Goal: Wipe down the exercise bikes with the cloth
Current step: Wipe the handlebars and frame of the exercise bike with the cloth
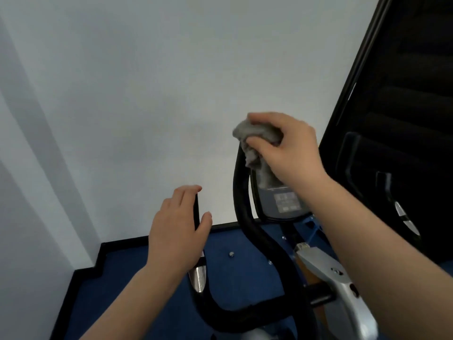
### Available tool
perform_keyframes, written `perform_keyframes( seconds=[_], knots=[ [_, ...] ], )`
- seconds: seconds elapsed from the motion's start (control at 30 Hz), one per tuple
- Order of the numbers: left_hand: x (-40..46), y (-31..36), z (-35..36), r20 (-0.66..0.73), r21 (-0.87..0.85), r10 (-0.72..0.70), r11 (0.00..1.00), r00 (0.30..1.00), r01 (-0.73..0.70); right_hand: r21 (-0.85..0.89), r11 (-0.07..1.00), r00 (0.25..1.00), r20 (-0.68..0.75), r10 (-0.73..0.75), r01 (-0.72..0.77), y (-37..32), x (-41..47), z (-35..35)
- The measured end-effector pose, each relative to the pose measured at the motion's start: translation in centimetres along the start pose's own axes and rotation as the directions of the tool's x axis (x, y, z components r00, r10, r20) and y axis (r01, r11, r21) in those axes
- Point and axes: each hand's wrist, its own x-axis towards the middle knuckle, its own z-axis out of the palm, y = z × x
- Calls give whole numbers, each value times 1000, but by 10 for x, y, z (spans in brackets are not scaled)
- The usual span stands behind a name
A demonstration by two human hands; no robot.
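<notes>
The right hand (289,148) is bunched around the grey cloth (257,141), pressing it on the top of the exercise bike's right handlebar (241,192), just above the console (284,202). The left hand (179,231) rests loosely open against the left grip (196,212), steadying. Best, I'd say, to wrap the cloth round the bar and draw it down toward the wrist, then cover the console.
</notes>
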Motion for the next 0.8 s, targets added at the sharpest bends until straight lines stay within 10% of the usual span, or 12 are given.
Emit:
perform_keyframes(
  seconds=[0.13,0.4,0.57,0.8],
  knots=[
    [-1,-3,-3,14,-3,-2,1000,1000,2,-122,993,997,71,-1,10,7,12,18],
    [-2,-1,-4,21,-15,-8,1000,1000,8,255,930,918,-231,323,-264,34,0,8],
    [-1,1,-3,13,-6,-15,1000,1000,16,376,881,924,-133,359,-289,33,-18,41],
    [-1,1,0,-5,-2,-15,1000,1000,15,25,926,926,55,374,-376,51,-57,26]
  ],
)
